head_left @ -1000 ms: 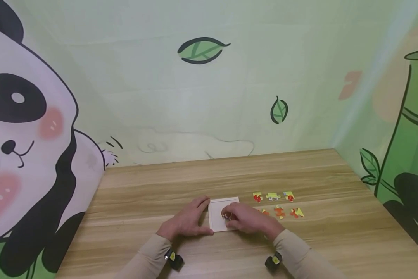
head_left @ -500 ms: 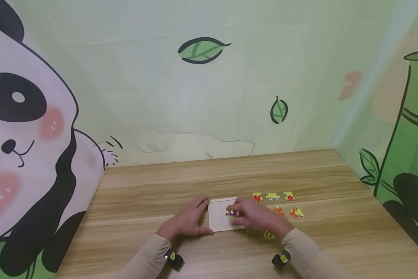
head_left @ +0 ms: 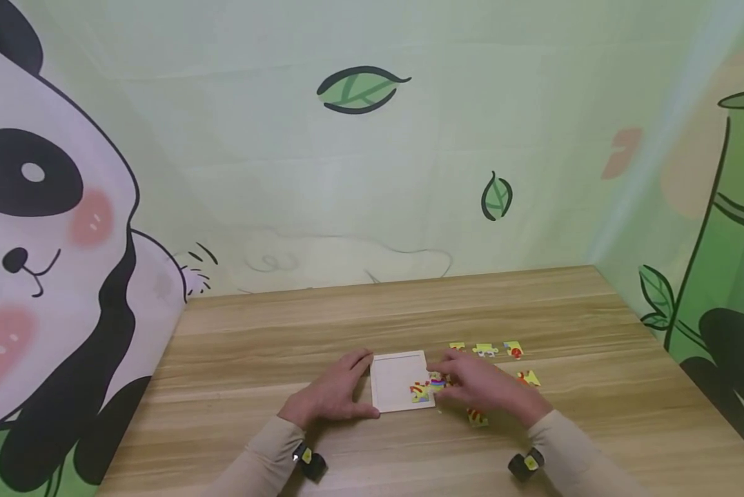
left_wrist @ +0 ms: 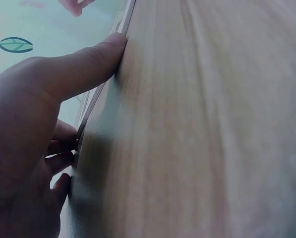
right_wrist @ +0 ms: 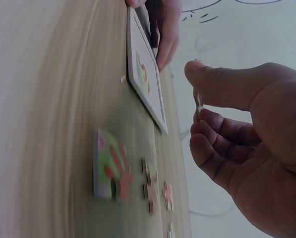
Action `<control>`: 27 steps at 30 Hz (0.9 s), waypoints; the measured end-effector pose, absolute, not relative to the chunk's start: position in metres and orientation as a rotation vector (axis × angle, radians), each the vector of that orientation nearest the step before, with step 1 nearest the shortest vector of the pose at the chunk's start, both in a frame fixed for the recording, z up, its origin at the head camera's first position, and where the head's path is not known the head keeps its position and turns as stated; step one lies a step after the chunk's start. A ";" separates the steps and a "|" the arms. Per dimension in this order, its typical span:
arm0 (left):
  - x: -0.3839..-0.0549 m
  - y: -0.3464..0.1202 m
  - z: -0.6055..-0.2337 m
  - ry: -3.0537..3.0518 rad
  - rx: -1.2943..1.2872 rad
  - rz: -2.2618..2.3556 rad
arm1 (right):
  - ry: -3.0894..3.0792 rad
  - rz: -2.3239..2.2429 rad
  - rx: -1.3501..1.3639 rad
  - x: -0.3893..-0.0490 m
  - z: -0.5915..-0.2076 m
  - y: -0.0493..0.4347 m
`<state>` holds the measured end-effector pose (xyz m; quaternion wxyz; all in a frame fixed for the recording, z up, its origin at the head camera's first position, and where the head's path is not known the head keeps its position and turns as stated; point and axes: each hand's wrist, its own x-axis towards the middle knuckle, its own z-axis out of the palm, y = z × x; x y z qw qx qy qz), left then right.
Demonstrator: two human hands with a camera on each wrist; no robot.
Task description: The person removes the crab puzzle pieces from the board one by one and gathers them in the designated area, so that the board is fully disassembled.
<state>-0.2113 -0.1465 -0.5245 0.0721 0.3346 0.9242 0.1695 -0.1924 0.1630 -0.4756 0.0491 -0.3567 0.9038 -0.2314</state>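
My left hand [head_left: 336, 390] holds the left side of a shallow white puzzle tray [head_left: 392, 388], thumb at the near corner and fingers at the far one. A single puzzle piece [head_left: 419, 392], yellow with red stripes, lies in the tray's near right part. Just past the tray's right edge, my right hand [head_left: 484, 386] pinches a rainbow-striped puzzle piece [head_left: 437, 382] between thumb and fingers. The right wrist view shows that pinched puzzle piece [right_wrist: 198, 103] edge-on, raised off the table. Some pieces are hidden beneath the right hand.
Loose pieces lie right of the tray: a far row with a white-and-yellow piece [head_left: 485, 351] and a red-spotted piece [head_left: 513, 349], a red-and-yellow piece [head_left: 529, 377], and a nearer striped piece [head_left: 477, 417]. A printed panda cloth [head_left: 372, 172] hangs behind the wooden table [head_left: 254, 331].
My right hand has moved right, from over the tray to beyond its right edge, carrying the rainbow piece. The striped piece now shows in the tray. My left hand has stayed put.
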 end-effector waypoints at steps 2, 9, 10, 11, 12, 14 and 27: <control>-0.211 -0.146 -0.525 2.776 1.003 0.512 | 2.764 -0.692 -1.064 -0.192 -0.476 0.168; -0.211 -0.146 -0.525 2.778 1.011 0.527 | 2.778 -0.715 -1.003 -0.186 -0.476 0.187; -0.211 -0.146 -0.526 2.778 1.012 0.531 | 2.782 -0.717 -0.998 -0.186 -0.476 0.190; -0.212 -0.146 -0.526 2.778 1.012 0.532 | 2.782 -0.723 -0.996 -0.185 -0.476 0.192; -0.212 -0.146 -0.526 2.778 1.013 0.533 | 2.786 -0.724 -0.988 -0.184 -0.477 0.194; -0.212 -0.147 -0.527 2.777 1.009 0.534 | 2.794 -0.730 -0.976 -0.182 -0.478 0.198; -0.211 -0.147 -0.525 2.776 1.008 0.525 | 2.855 -0.732 -0.977 -0.172 -0.484 0.222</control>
